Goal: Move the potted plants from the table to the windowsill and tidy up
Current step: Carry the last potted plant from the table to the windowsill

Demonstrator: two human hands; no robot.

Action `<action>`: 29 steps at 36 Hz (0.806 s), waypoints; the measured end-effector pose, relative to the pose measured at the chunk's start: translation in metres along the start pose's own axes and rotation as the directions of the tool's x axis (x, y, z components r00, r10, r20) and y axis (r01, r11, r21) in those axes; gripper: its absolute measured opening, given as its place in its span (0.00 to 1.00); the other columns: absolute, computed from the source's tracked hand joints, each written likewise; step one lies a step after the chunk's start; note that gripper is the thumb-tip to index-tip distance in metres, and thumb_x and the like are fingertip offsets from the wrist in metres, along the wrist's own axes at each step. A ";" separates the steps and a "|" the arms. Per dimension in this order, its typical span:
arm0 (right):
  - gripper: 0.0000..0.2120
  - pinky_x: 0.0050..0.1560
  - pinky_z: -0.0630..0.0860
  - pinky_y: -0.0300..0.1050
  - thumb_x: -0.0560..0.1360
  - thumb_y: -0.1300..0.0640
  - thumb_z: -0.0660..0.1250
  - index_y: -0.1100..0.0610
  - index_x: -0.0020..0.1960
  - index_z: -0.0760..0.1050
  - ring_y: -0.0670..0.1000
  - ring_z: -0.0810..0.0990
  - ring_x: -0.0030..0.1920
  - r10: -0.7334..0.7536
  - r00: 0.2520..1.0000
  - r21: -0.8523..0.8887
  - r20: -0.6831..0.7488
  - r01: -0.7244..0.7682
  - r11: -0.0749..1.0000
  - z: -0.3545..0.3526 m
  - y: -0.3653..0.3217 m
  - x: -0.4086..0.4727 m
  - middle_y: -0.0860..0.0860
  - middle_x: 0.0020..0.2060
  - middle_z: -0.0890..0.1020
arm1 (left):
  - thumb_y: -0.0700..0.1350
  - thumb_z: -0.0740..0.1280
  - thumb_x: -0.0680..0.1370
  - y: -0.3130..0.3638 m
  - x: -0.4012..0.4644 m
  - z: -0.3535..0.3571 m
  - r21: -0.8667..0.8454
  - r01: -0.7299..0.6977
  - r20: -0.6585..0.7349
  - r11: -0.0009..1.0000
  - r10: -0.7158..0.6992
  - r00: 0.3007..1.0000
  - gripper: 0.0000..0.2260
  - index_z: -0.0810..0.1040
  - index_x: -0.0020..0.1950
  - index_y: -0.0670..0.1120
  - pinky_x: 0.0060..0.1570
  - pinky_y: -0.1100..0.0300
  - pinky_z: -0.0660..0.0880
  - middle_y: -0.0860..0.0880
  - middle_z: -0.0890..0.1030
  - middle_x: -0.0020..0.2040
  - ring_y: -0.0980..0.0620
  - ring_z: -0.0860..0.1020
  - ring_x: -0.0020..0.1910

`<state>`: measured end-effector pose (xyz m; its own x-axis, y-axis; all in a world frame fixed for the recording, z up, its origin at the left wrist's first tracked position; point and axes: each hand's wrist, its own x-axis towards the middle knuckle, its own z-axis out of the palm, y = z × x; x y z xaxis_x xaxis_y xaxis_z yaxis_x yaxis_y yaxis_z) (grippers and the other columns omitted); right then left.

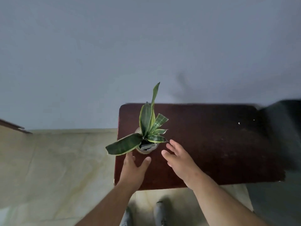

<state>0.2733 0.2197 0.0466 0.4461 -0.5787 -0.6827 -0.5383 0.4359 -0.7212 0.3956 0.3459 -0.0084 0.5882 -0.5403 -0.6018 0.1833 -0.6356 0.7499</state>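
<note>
A dark brown table [211, 144] stands against a plain grey wall, and a potted plant [146, 137] sits near its left edge. The left hand [133, 170] and right hand [177, 159] are both open and empty, one on each side of the pot, not touching it. The pot could tip or slide off that close edge if a hand bumps the long leaf [123, 145] that hangs over the left hand.

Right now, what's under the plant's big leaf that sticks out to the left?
Under the big leaf you can see the table edge and the left hand's fingertips slipping beneath it. The leaf also hides part of the pot.
</note>
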 end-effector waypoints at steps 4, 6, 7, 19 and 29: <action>0.36 0.78 0.64 0.53 0.80 0.52 0.70 0.46 0.82 0.56 0.42 0.70 0.69 -0.020 0.993 0.028 0.115 0.017 0.999 -0.004 0.009 0.030 0.46 0.79 0.64 | 0.62 0.72 0.70 -0.004 0.015 0.012 -0.078 -0.086 0.020 0.993 0.088 0.996 0.24 0.67 0.61 0.62 0.68 0.58 0.67 0.66 0.71 0.63 0.70 0.69 0.63; 0.36 0.78 0.63 0.54 0.78 0.48 0.72 0.42 0.81 0.58 0.41 0.70 0.71 -0.031 0.987 0.035 0.158 0.025 0.999 -0.003 0.009 0.038 0.42 0.78 0.65 | 0.64 0.71 0.69 -0.004 0.019 0.013 -0.109 -0.145 0.030 0.983 0.149 0.988 0.22 0.68 0.60 0.66 0.67 0.60 0.66 0.69 0.72 0.61 0.79 0.68 0.59; 0.35 0.78 0.63 0.53 0.77 0.47 0.72 0.40 0.80 0.60 0.39 0.71 0.70 -0.040 0.981 0.028 0.188 0.036 0.999 -0.002 0.011 0.042 0.40 0.77 0.67 | 0.67 0.70 0.70 -0.007 0.022 0.015 -0.117 -0.166 0.026 0.979 0.171 0.985 0.22 0.68 0.60 0.68 0.67 0.59 0.67 0.68 0.73 0.62 0.78 0.68 0.61; 0.14 0.64 0.71 0.38 0.81 0.53 0.66 0.42 0.66 0.76 0.32 0.75 0.65 -0.099 0.971 0.043 0.216 0.092 0.995 0.004 0.031 0.073 0.30 0.58 0.82 | 0.69 0.65 0.73 -0.023 0.039 0.024 -0.104 -0.219 -0.079 0.970 0.211 0.974 0.23 0.73 0.64 0.63 0.69 0.55 0.71 0.61 0.79 0.64 0.64 0.74 0.66; 0.20 0.69 0.71 0.46 0.74 0.40 0.70 0.38 0.65 0.76 0.38 0.76 0.67 -0.105 0.961 0.051 0.256 0.095 0.994 0.002 0.030 0.078 0.37 0.64 0.81 | 0.67 0.62 0.74 -0.018 0.045 0.025 -0.169 -0.240 -0.067 0.956 0.231 0.971 0.09 0.74 0.54 0.78 0.65 0.63 0.68 0.72 0.80 0.56 0.71 0.75 0.61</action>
<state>0.2934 0.1893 -0.0288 0.6685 -0.4251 -0.6102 -0.4562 0.4135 -0.7879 0.3992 0.3191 -0.0561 0.6664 -0.6342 -0.3920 0.1675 -0.3849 0.9076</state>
